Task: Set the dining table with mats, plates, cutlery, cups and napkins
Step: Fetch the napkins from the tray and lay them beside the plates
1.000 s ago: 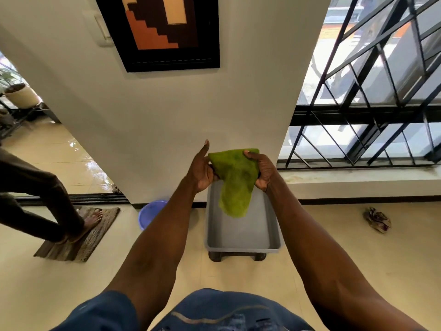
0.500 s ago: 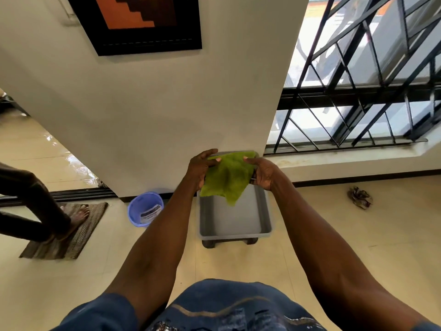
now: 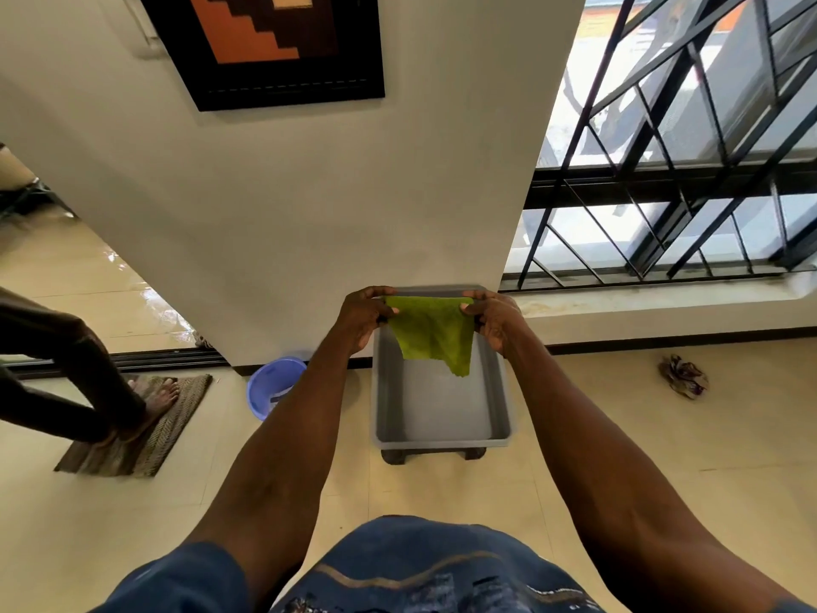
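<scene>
Over the tiled floor and grey tub, your left hand and right hand pinch the green napkin's top corners, fingers closed, likely spreading it to fold.

I see my left hand and right hand each pinching a top corner of a green napkin, which hangs stretched between them above a grey tray on the tiled floor. A blue bucket stands just left of the tray by the wall. Another person's bare foot rests on a brown mat at far left.
</scene>
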`<move>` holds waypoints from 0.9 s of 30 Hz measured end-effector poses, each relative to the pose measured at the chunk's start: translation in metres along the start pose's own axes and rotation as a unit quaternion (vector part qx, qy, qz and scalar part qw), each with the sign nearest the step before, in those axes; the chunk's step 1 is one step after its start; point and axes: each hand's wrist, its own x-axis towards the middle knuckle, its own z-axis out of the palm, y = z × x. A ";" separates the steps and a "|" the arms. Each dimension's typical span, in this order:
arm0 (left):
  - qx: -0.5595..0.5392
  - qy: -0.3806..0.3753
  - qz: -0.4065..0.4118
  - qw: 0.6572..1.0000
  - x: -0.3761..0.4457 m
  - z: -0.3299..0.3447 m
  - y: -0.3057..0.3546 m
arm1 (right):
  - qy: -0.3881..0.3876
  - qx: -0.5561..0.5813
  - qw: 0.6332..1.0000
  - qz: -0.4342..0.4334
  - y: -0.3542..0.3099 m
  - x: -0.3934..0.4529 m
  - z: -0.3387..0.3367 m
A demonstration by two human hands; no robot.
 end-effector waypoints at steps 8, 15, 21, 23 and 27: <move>0.116 0.043 0.079 0.989 0.001 0.007 0.004 | 0.003 -0.008 1.000 0.002 -0.004 -0.004 0.006; 0.154 0.065 0.103 0.981 0.011 0.008 0.007 | 0.037 -0.048 0.998 0.018 -0.005 -0.001 0.002; 0.170 0.100 0.123 0.972 0.015 0.008 0.006 | 0.058 -0.051 0.996 -0.047 -0.008 -0.001 -0.001; 0.179 0.105 0.131 0.969 0.014 0.009 0.006 | 0.036 -0.073 0.994 -0.072 -0.011 -0.002 -0.001; 0.179 0.105 0.145 0.968 0.013 0.009 0.008 | 0.029 -0.113 0.988 -0.106 -0.013 -0.001 -0.001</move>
